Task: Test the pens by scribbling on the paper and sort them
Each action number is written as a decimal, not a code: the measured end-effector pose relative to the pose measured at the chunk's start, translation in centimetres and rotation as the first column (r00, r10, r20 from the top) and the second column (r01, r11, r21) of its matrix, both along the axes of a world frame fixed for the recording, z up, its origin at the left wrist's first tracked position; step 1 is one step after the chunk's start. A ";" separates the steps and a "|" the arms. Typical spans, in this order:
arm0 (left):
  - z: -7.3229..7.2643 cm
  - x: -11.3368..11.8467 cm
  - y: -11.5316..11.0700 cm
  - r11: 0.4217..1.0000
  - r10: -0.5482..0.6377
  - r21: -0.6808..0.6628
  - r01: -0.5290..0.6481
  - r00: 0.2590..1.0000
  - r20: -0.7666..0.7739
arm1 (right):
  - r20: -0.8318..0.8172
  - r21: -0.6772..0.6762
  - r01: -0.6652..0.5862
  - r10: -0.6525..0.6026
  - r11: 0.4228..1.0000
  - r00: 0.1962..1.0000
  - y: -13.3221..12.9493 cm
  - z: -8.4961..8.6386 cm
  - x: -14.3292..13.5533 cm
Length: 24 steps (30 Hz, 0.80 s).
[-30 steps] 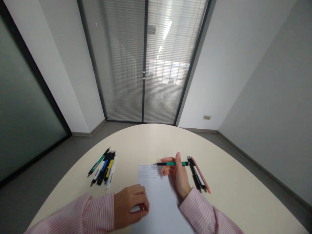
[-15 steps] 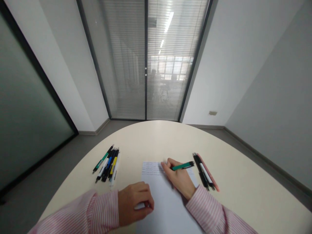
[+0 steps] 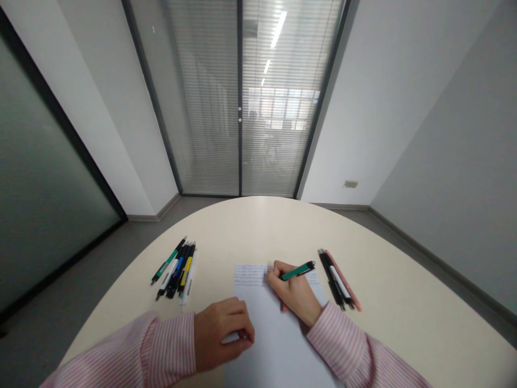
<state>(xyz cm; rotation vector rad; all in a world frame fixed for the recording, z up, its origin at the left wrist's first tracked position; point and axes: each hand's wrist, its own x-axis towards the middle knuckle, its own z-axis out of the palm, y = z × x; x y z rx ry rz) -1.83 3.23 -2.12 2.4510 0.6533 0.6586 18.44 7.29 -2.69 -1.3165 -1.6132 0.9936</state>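
My right hand (image 3: 294,291) grips a green pen (image 3: 298,270) with black parts, its tip hidden behind the fingers at the top of the white sheet of paper (image 3: 262,358). Several lines of small handwriting (image 3: 249,275) run across the upper part of the sheet, partly covered by this hand. My left hand (image 3: 224,334) rests at the left edge of the paper. Its fingers are loosely curled toward the thumb, with a small gap in the curl and no object visible there.
On the left of the round cream table (image 3: 262,221) lies a bunch of several pens (image 3: 177,272), green, white, blue and yellow among them. To the right of the paper are black pens (image 3: 331,277) and a pink pen (image 3: 343,280). Glass doors (image 3: 240,151) stand beyond.
The green pen's back end has swung slightly left and up as my right hand moves a little over the writing. My left hand stays in place. The whole view has shifted slightly.
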 end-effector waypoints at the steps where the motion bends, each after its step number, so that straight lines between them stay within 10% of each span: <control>1: 0.0 0.0 0.0 1.000 -0.001 0.000 0.001 1.000 0.002 | 0.002 0.002 0.000 0.000 1.000 1.000 0.0 0.0 0.0; 24: 0.1 0.0 -0.2 1.000 -0.002 -0.009 0.002 1.000 -0.008 | -0.076 0.001 0.027 -0.027 1.000 0.997 -0.2 0.1 0.3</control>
